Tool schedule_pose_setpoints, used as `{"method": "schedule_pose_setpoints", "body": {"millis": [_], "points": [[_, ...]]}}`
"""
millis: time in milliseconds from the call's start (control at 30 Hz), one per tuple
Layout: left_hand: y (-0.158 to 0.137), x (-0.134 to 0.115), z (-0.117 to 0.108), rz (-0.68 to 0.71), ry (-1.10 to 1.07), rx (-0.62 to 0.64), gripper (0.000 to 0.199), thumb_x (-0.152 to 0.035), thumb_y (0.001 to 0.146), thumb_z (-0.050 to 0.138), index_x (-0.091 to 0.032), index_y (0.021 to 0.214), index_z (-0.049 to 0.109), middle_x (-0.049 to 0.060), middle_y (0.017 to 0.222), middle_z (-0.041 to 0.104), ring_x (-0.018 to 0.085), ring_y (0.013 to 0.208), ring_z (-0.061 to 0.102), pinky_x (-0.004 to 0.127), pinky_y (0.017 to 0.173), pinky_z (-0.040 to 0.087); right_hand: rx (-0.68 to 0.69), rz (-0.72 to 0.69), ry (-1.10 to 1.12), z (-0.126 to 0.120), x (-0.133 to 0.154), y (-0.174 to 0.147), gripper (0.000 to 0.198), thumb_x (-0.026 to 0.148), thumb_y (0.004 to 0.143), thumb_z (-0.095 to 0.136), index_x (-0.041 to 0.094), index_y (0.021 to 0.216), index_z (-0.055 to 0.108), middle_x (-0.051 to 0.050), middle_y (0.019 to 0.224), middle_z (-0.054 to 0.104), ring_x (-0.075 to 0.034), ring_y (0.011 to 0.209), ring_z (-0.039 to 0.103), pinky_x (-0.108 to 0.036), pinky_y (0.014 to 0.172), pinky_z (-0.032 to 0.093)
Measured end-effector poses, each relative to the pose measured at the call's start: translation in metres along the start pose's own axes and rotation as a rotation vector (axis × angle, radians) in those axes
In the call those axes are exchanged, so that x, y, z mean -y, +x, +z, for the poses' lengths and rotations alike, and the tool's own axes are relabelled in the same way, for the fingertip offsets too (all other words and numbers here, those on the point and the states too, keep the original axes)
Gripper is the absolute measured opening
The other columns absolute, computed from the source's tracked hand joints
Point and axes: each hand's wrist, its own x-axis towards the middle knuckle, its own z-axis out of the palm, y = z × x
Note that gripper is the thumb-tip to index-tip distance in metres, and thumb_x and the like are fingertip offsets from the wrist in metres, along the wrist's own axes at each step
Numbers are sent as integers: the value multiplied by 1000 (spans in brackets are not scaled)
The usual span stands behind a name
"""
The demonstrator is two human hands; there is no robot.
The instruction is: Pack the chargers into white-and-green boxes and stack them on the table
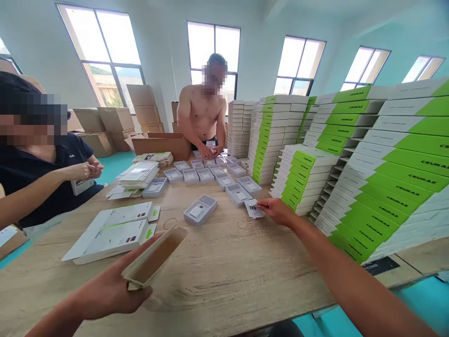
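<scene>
My left hand (112,285) is wrapped round an open carton (156,257) with a brown inside, its open side facing up toward me. My right hand (277,210) reaches forward and pinches the edge of a small white packet (254,209) with dark print, close to the tabletop. Between the two hands lies a translucent plastic tray (200,209) with a white square item in it. Several similar trays (238,194) with white items stand farther back. Left of the carton, flat white cartons (112,229) with green tabs lie on the table (224,271).
Tall stacks of white-and-green boxes (396,173) line the right side. A pile of white cards or flat cartons (138,178) stands at the left, near an open brown box (161,144). One person (203,112) works across the table; another person (42,173) sits at the left.
</scene>
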Motion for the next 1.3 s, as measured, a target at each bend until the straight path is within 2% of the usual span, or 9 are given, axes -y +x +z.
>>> {"method": "schedule_pose_setpoints", "body": {"millis": [100,167,267,367,467,633,867,1100,1300], "points": [[6,5,5,66,-179,26,87,-26,76,65,-32,157,36,7,157,50,42,144,44,56,117,38,-187,-112,98,6,53,-19,29,35,101,50,22,109,74,-9,108,78,-25,98,72,-39,88,55],[16,3,7,156,-317,88,89,-25,73,66,-30,157,37,7,158,48,41,143,45,55,117,37,-299,-357,269,13,99,-35,21,24,100,54,26,113,71,-6,108,78,-23,103,72,-38,92,55],[28,-1,8,231,-414,127,91,-21,70,66,-27,156,38,9,161,44,40,145,42,56,120,31,-259,-767,426,28,163,-53,38,6,96,54,27,127,63,-6,110,77,-21,106,70,-38,91,56],[29,-2,8,242,-447,157,95,-17,65,66,-25,156,38,10,161,42,39,146,40,55,121,30,-230,-886,317,52,195,-55,37,4,95,57,24,125,63,-6,106,76,-21,105,68,-37,89,54],[21,-1,6,214,-487,148,99,-15,61,65,-27,156,37,9,160,43,38,145,42,55,121,30,-217,-813,176,82,187,-39,26,15,96,61,27,119,67,-7,106,70,-24,110,62,-41,94,53],[4,-2,5,185,-522,164,103,-16,59,67,-26,156,34,11,163,39,40,146,39,56,119,31,153,-264,-163,119,135,40,61,5,92,42,20,151,41,-17,154,45,-26,146,38,-51,118,35],[-17,-12,-1,83,-289,142,123,-26,54,87,-26,159,22,14,165,29,42,152,24,53,123,23,601,-210,-331,133,113,123,90,7,58,71,21,145,53,-20,153,47,-44,147,35,-69,116,23],[-34,5,-26,-74,-204,169,125,-51,55,91,-27,154,19,12,149,46,39,135,47,44,111,42,693,-288,-160,81,133,34,80,23,66,71,17,143,51,-13,133,57,-26,116,60,-34,101,49],[-20,-11,-19,-82,-125,273,127,-50,54,93,-25,154,19,13,153,44,39,138,45,44,114,38,498,-350,10,17,189,-54,91,22,64,73,20,151,46,-12,141,52,-29,123,56,-39,107,46]]}}
